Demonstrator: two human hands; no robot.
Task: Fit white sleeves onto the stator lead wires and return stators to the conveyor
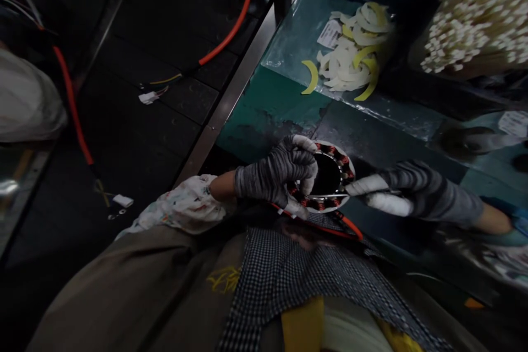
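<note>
A motor stator (pixel 345 164), a ring with dark red windings around a dark round opening, is held upright or tilted near my lap; I cannot tell which. My left hand (pixel 274 170), in a striped grey glove with white-wrapped fingertips, is closed on the stator's left rim. From the right, my right hand (pixel 412 190), gloved alike, pinches a thin metal tool (pixel 328 196). This tool lies across the lower part of the stator's opening, and its exact kind is unclear. An orange-red cable (pixel 350 226) runs just below the ring.
Curved white and yellow strips (pixel 346 63) lie on a clear plastic bag (pixel 297 38) on the green worktop (pixel 264 99). A bundle of white-tipped pieces (pixel 474 16) stands at upper right. Orange cables with white connectors (pixel 148 97) hang left, beyond the metal table edge (pixel 231 104).
</note>
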